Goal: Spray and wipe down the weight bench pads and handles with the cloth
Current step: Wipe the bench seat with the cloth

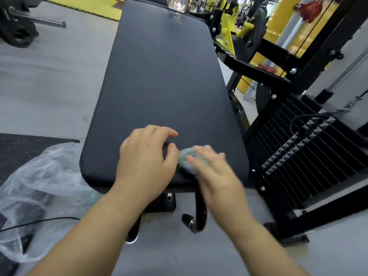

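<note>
my left hand (147, 156) rests on the near end of the bench pad (163, 76), fingers loosely bent, grasping nothing; it only steadies me. just to its right, almost touching its thumb, my right hand (215, 176) lies over the teal cloth (187, 158) and presses it onto the pad. that hand is blurred, but the fingers look laid flat across the cloth rather than curled round it.

to do this step well, i judge i should keep the palm flat so the whole cloth bears on the vinyl. strokes should overlap and run from the pad's edge under my hands towards the far end, reaching the rounded corners and side seams. the left hand needs to move aside so no patch is skipped. the black curved tube (197, 220) below my right wrist looks like a handle yet to be wiped.

far ahead of both hands, at the pad's far end, stands a clear thing (177, 5) that may be the spray bottle; i cannot be sure. a crumpled plastic bag (39, 186) lies left of my left arm.

i can read no brand, label or writing anywhere.
</note>
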`<move>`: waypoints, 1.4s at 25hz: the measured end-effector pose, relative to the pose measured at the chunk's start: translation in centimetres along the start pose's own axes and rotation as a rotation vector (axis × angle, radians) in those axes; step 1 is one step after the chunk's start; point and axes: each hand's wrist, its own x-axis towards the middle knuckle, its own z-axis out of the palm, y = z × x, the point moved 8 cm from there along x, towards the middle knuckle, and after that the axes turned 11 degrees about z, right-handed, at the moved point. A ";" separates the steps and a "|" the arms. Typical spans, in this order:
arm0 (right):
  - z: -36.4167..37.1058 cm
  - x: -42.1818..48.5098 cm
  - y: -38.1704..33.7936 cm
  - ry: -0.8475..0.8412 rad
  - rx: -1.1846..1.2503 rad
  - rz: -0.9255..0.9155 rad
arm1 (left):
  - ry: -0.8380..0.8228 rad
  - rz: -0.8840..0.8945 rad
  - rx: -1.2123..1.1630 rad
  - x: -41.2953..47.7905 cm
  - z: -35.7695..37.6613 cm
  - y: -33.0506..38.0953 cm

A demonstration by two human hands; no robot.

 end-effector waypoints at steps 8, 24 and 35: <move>-0.8 2.1 2.4 0.024 -0.048 0.124 | -0.026 0.071 0.326 1.7 2.6 2.0; -2.9 3.7 8.5 -0.077 0.161 0.185 | -0.349 0.053 0.570 7.3 5.4 4.8; 0.6 20.0 13.0 -0.045 0.133 0.334 | -0.374 0.069 0.647 6.3 5.8 4.8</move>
